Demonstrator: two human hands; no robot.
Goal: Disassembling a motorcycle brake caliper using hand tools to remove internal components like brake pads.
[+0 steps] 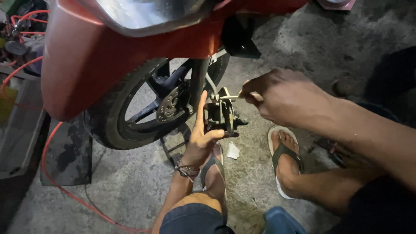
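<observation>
A person crouched on a stained concrete floor point(130, 186) works at the front wheel point(143, 108) of a red motorcycle point(86, 65). The left hand point(201, 138) grips a dark brake caliper point(219, 116) from below, thumb raised along its side and fingers wrapped under it — the part sits just beside the fork leg point(198, 82) and the drilled brake disc point(171, 106). The right hand point(284, 97) is closed around a slim metal tool point(232, 97) whose tip meets the top of the caliper. Both feet wear sandals — the right one point(281, 151) planted near a scrap of white paper point(233, 151). An orange hose point(65, 190) snakes across the ground at left.
</observation>
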